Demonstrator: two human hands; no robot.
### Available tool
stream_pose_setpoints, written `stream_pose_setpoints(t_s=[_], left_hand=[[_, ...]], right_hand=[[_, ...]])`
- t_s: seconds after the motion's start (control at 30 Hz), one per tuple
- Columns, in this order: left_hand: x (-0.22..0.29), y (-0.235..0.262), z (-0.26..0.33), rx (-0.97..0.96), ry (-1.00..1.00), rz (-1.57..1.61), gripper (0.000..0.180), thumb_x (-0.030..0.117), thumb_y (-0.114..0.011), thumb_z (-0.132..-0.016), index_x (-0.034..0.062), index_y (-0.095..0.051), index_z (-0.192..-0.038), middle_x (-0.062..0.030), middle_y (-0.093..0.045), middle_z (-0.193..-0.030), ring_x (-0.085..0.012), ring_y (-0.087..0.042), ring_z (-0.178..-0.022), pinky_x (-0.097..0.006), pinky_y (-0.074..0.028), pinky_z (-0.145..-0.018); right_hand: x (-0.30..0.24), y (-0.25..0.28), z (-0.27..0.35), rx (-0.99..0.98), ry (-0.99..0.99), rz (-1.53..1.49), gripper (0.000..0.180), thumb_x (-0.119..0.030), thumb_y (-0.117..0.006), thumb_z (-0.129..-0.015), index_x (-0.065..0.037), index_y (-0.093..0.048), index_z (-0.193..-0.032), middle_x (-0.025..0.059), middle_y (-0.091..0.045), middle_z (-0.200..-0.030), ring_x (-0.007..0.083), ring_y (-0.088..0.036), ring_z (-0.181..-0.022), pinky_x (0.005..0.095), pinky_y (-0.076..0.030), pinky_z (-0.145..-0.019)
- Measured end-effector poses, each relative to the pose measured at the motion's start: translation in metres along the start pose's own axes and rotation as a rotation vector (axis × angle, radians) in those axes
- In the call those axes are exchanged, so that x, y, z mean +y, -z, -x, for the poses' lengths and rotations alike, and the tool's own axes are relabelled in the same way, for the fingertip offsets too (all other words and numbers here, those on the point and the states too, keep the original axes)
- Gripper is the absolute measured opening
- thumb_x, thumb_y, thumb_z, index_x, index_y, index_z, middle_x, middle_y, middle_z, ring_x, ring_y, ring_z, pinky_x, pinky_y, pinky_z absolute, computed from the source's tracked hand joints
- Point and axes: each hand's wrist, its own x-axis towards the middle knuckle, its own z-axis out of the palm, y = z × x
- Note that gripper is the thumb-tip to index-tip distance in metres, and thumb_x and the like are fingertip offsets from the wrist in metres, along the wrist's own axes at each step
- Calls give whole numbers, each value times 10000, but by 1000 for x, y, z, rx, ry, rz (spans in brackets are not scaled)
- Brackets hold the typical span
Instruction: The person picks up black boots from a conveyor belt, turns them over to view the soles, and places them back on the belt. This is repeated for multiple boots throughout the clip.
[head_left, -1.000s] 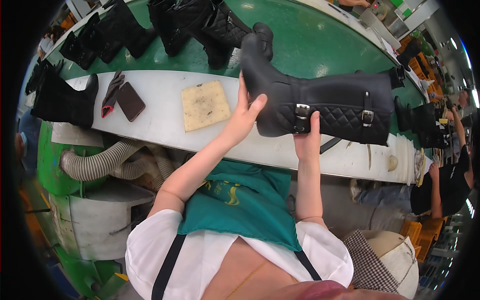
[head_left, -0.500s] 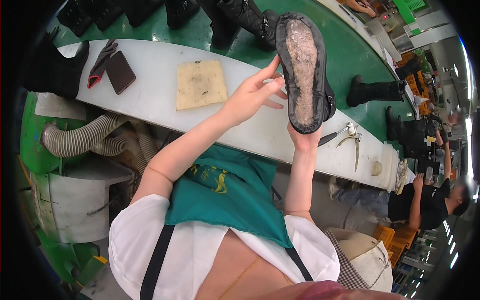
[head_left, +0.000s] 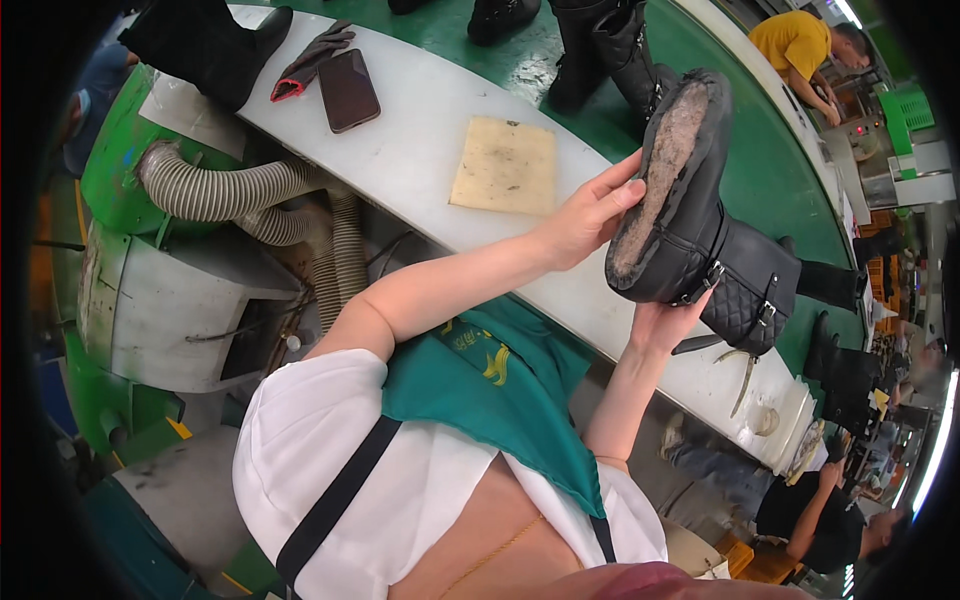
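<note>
A black boot (head_left: 725,235) is held up above the bench, its unfinished sole turned toward me. Rough grey-brown filling shows in the middle of the sole, inside a black rim. A buckled strap and quilted shaft are visible on its side. My right hand (head_left: 672,322) grips the boot from below, near the heel and ankle strap, with most fingers hidden behind it. At the sole's left edge, the thumb and fingers of my left hand (head_left: 590,222) press against the rim.
The white bench (head_left: 400,180) bears a yellowish square pad (head_left: 503,165), a phone (head_left: 349,91), a dark glove (head_left: 312,62) and pincers (head_left: 744,385). More black boots (head_left: 600,50) stand on the green surface (head_left: 440,40) beyond. Ribbed hoses (head_left: 225,190) hang at left. Two co-workers are at right.
The boot has turned, bringing its buckled side and quilted shaft into view. My left hand has come onto the sole's edge. The whole view has shifted.
</note>
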Motion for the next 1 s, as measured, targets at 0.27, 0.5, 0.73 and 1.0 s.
stream_pose_setpoints(t_s=[0.27,0.5,0.73,1.0], left_hand=[[18,9,-10,-208,21,-11,660,515,-416,-942,63,-300,-1409,-58,-425,-1381,-189,-420,-1260,-370,-315,-1067],[23,7,-6,-118,-25,-232,810,424,-581,-841,77,-168,-1444,-77,-363,-1395,-208,-373,-1287,-372,-277,-1086],[24,-10,-3,-34,-196,-260,848,393,-606,-803,54,-158,-1438,-122,-367,-1370,-223,-383,-1271,-369,-296,-1075],[24,-10,4,-30,32,-142,582,426,-243,-1000,31,-267,-1428,-113,-399,-1411,-203,-413,-1278,-370,-311,-1079]], right_hand=[[11,27,-10,-328,-400,-275,436,-299,-394,-970,2,-497,-1268,144,-544,-1282,283,-532,-1164,414,-414,-1017],[14,10,0,-317,-529,-341,351,-217,-467,-946,3,-536,-1211,130,-589,-1211,266,-565,-1108,388,-453,-977],[24,4,5,-417,-415,-267,391,-230,-487,-945,-4,-493,-1264,122,-544,-1269,253,-523,-1163,376,-430,-1007],[19,-9,5,-177,-226,-232,512,-400,-314,-995,-40,-444,-1335,124,-453,-1382,268,-436,-1271,420,-337,-1086]])
